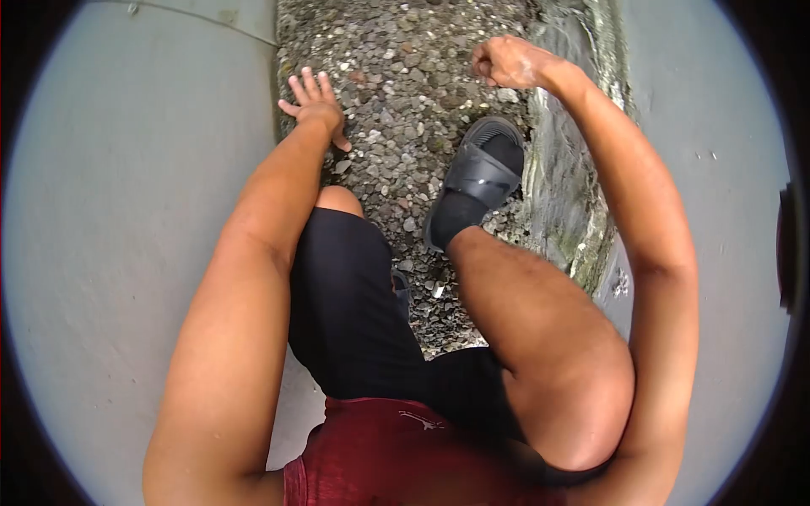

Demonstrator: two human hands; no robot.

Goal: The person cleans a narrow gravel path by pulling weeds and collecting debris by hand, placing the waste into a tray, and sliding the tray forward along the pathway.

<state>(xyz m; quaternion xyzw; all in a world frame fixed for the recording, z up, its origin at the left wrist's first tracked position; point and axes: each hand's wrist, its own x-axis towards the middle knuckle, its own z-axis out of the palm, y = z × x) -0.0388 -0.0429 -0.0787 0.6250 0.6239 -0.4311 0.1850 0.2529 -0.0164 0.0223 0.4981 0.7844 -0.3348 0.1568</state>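
Fingers (312, 88) of the left hand (317, 112) splay, empty, near the pebbled strip's (405, 105) left edge, likely steadiest flat; right hand (513, 64) clenched, nothing visible inside.

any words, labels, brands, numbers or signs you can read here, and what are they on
No text can be read.
White print on the dark red shirt: too small and blurred to read.
Dark sandal: no lettering can be made out.
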